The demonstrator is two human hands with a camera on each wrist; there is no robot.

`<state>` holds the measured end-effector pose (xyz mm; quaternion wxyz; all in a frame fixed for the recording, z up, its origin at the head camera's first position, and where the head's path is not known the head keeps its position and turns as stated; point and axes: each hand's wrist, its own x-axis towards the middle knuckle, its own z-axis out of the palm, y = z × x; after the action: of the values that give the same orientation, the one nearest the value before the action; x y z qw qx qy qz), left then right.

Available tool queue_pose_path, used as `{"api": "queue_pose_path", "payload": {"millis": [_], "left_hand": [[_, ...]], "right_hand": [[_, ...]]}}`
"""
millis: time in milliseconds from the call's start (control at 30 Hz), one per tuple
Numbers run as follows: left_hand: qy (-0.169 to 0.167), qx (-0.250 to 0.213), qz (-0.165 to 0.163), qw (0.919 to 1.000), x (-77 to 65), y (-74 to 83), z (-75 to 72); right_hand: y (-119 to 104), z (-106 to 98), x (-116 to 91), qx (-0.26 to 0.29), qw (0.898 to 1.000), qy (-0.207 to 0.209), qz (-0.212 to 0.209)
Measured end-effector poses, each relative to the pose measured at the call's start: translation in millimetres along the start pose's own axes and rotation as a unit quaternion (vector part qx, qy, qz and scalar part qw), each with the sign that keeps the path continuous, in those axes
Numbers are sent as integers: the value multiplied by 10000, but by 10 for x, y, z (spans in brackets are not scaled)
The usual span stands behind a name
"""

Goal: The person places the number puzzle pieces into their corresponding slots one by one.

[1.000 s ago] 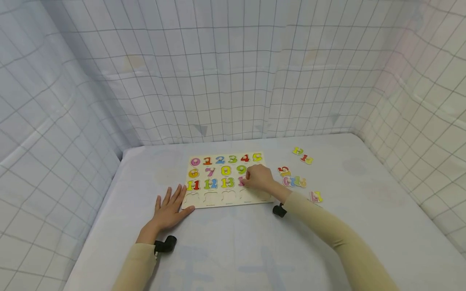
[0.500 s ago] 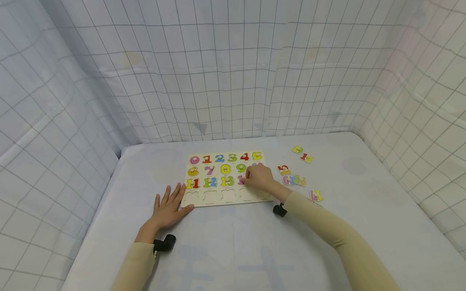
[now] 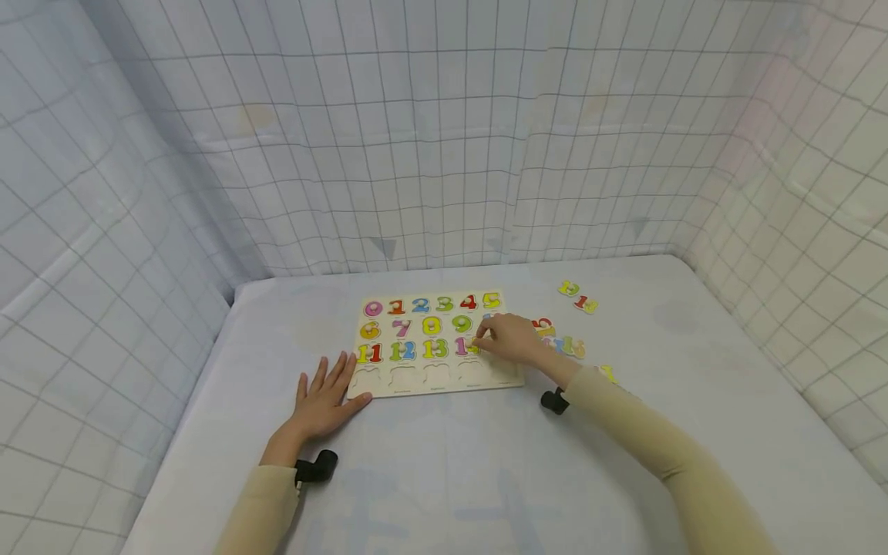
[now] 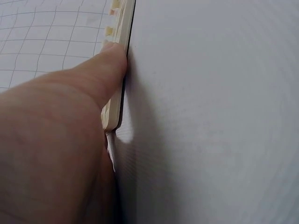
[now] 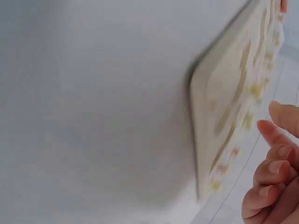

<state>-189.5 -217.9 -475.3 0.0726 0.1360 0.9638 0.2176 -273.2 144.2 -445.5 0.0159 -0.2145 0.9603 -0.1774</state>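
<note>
Lying on bench (image 3: 437, 451): one number board (image 3: 414, 390), piece 14 (image 3: 461, 348) in third row; left hand (image 3: 324, 406), fingers spread, touching board's near-left corner; right hand (image 3: 512, 339) near 14, thumb and forefinger apart.

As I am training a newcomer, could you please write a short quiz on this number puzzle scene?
1. Multiple choice: what colour is the 9 piece? A) Red B) Green C) Purple
2. True or false: in the head view, every slot in the bottom row of the puzzle board is filled.
3. Fill in the blank: the ____ hand touches the near-left corner area of the board.

Key:
1. B, green.
2. False; bare slots show in that row.
3. Left; the left hand has its thumb at the edge.
</note>
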Motion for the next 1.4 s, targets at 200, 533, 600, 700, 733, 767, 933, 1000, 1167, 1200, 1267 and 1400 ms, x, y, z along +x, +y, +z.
{"api": "queue_pose_path", "payload": {"millis": [200,533,600,700,733,767,933,1000,1167,1200,1267,1400], "left_hand": [[34,-14,-43,10000,-15,30,-15],[5,3,-92,10000,-32,25,-3],[6,-7,-86,10000,-28,21,4],[-10,-16,-60,10000,-19,22,13],[-23,7,-67,10000,-20,29,13],[-35,2,-70,10000,-17,31,14],[6,18,-82,10000,-8,38,9],[27,16,-73,10000,-3,34,10],[-10,38,-70,10000,5,22,25],[-15,6,-54,10000,8,18,29],[8,-49,-27,10000,10,7,33],[4,25,-26,10000,12,-30,35]], "right_hand": [[478,-283,-105,67,9996,40,288],[1093,-389,-302,294,9957,-411,783],[1128,-384,-319,251,9961,-442,725],[1150,-374,-325,201,9958,-485,752],[1152,-373,-325,175,9958,-493,747],[1153,-371,-324,152,9957,-496,763],[1143,-385,-306,-37,9980,-384,492],[1141,-392,-297,-188,9990,-317,237],[1142,-411,-288,-640,9974,-208,-271],[1137,-419,-287,-713,9968,-188,-312],[1121,-437,-281,-842,9957,-141,-353],[1016,-479,-251,-1070,9931,-81,-477]]}}
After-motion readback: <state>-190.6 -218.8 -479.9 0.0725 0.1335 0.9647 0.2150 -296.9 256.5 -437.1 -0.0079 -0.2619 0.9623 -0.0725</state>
